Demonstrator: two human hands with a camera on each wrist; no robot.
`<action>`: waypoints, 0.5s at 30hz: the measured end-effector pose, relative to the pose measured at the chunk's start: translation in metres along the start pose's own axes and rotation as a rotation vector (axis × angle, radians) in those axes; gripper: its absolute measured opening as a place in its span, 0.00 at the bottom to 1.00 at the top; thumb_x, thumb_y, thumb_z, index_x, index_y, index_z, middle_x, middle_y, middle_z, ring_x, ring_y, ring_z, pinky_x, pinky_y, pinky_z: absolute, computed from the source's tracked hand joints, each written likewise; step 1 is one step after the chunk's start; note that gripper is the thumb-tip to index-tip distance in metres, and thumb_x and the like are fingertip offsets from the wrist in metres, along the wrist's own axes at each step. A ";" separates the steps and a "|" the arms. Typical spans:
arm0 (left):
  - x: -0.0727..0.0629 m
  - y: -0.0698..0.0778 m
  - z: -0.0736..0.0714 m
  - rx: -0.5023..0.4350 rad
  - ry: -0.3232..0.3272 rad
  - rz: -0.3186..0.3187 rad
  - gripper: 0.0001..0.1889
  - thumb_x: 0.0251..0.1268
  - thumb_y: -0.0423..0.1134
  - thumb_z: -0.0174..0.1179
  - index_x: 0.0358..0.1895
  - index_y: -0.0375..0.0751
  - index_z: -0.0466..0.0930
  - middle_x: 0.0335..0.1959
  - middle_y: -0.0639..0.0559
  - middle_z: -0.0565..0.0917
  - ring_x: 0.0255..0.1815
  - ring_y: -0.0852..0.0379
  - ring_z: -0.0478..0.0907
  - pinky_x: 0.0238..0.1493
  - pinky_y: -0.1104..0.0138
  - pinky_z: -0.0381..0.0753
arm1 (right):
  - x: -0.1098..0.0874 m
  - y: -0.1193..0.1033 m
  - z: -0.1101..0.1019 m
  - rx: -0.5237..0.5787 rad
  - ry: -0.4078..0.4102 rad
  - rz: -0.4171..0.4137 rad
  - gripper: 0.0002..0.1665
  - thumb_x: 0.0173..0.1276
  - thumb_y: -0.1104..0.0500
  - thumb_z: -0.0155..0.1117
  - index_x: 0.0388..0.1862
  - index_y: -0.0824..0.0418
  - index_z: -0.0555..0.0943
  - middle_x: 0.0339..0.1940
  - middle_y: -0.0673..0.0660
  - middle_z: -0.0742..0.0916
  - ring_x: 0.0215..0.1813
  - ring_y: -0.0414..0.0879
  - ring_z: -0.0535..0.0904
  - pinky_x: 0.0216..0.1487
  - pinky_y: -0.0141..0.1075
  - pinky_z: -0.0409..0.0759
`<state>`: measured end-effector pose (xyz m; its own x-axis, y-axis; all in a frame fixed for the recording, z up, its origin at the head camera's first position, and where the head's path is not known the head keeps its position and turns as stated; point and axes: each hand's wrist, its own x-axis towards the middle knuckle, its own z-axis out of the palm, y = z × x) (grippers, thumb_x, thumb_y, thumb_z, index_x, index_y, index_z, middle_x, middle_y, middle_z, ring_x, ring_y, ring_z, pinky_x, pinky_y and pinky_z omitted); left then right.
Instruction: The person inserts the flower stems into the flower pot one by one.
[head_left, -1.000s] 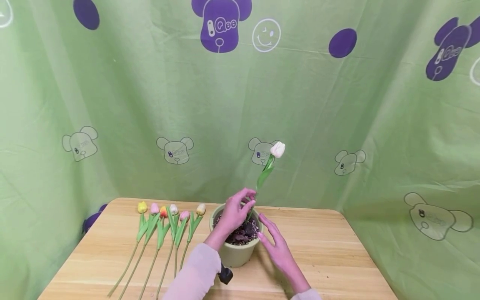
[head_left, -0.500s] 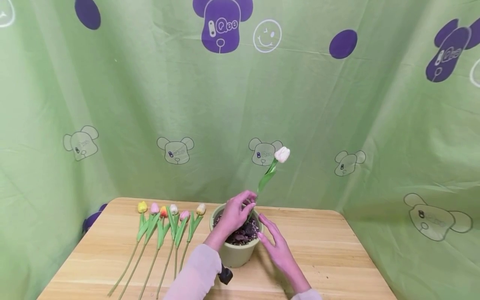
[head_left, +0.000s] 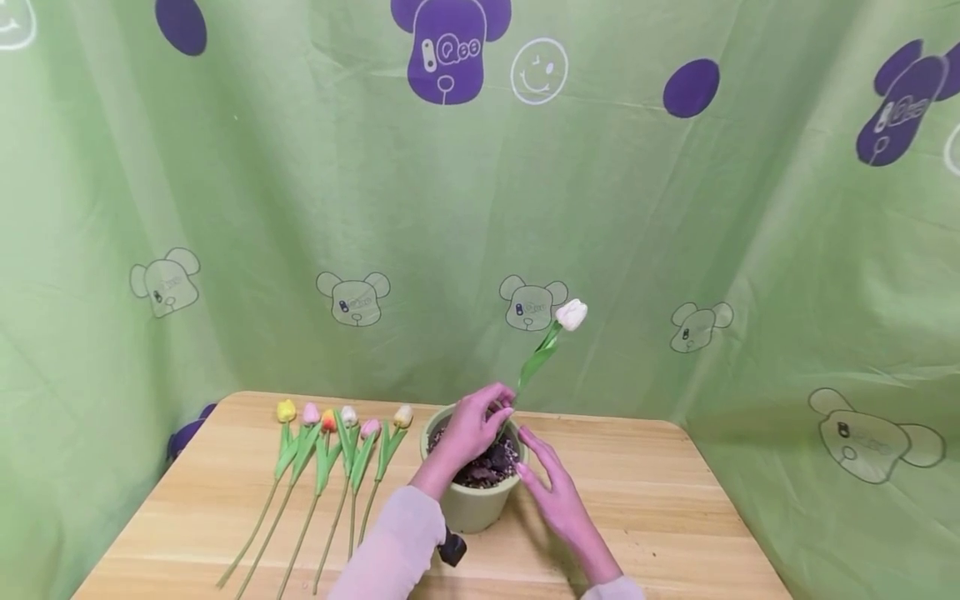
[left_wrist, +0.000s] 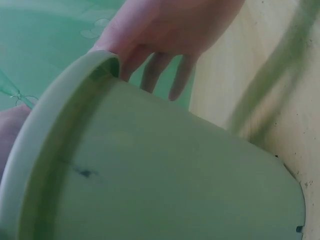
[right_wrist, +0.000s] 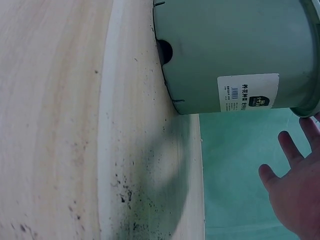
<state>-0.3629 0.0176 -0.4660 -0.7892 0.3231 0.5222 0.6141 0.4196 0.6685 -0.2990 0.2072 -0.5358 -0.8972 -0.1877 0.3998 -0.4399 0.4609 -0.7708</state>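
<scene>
My left hand [head_left: 472,429] reaches over the light green flowerpot [head_left: 474,507] and pinches the stem of a white tulip [head_left: 572,315]. The tulip leans to the right, its bloom well above the rim and its lower stem over the dark potting soil [head_left: 491,467]. On the pot's right side, my right hand [head_left: 558,500] has its fingers extended, fingertips right at the rim. The right wrist view shows these spread fingers beside the pot's lip and a white label [right_wrist: 248,92] on the pot's wall.
Several tulips lie side by side on the wooden table [head_left: 637,483] left of the pot, among them a yellow tulip [head_left: 286,411] and an orange tulip [head_left: 328,421]. Dark crumbs [right_wrist: 127,195] dot the tabletop near the pot. A green curtain [head_left: 442,200] surrounds the table.
The white tulip has tipped further right, its bloom moving right and slightly down. Both hands have stayed nearly in place.
</scene>
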 end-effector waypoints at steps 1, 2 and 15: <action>0.000 0.000 0.000 -0.002 -0.007 -0.004 0.11 0.74 0.35 0.61 0.55 0.43 0.81 0.48 0.47 0.88 0.47 0.54 0.85 0.53 0.68 0.87 | 0.000 -0.001 0.000 0.000 0.000 0.001 0.33 0.81 0.53 0.56 0.82 0.51 0.63 0.82 0.57 0.67 0.81 0.65 0.61 0.75 0.74 0.56; 0.001 0.000 0.000 -0.002 -0.013 -0.007 0.11 0.74 0.35 0.60 0.56 0.43 0.81 0.48 0.46 0.88 0.47 0.54 0.85 0.53 0.67 0.87 | 0.000 -0.001 -0.001 -0.001 -0.001 0.003 0.33 0.81 0.53 0.56 0.82 0.51 0.63 0.82 0.57 0.67 0.81 0.65 0.61 0.75 0.74 0.55; 0.001 0.000 0.001 0.072 -0.026 -0.011 0.12 0.74 0.35 0.60 0.56 0.44 0.82 0.49 0.50 0.88 0.49 0.55 0.85 0.58 0.64 0.87 | 0.000 -0.003 -0.001 0.006 -0.004 0.001 0.34 0.81 0.53 0.57 0.82 0.51 0.64 0.82 0.57 0.67 0.81 0.65 0.61 0.75 0.74 0.55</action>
<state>-0.3634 0.0190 -0.4662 -0.7966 0.3395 0.5002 0.6040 0.4832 0.6339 -0.2979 0.2071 -0.5327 -0.8977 -0.1910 0.3971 -0.4394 0.4561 -0.7739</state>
